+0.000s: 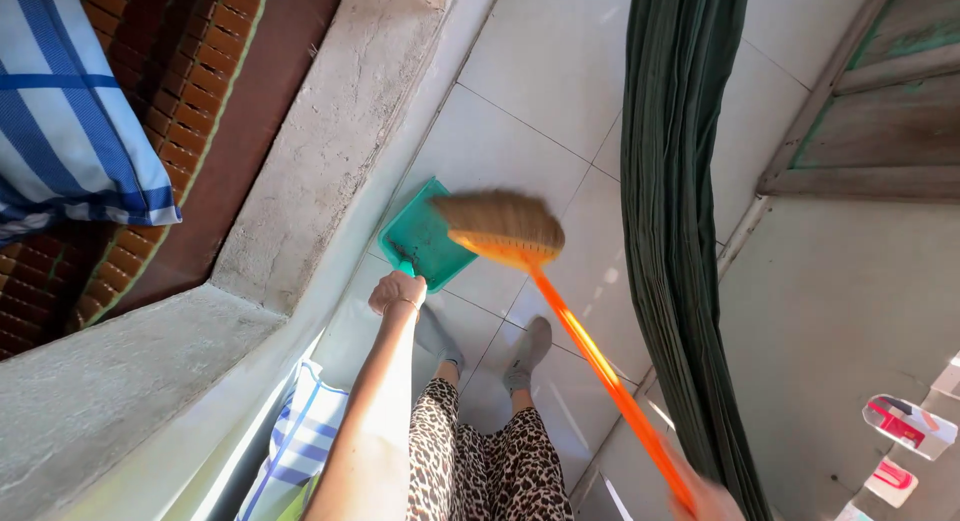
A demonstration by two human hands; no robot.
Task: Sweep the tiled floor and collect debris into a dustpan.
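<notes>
Your teal dustpan (425, 236) sits tilted on the pale tiled floor beside the concrete wall, specks of dirt inside, while your broom (500, 226), straw-headed with a long orange handle, slants over its open edge, bristles blurred

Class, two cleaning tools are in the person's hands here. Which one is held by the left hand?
The teal dustpan, gripped by the left hand and tilted on the tiles. The orange-handled broom is in the right hand.

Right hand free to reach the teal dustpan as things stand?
Probably not. The right hand is closed around the end of the orange broom handle, far back from the dustpan. The left hand already grips the dustpan's handle, and the broom head lies across its mouth.
</notes>
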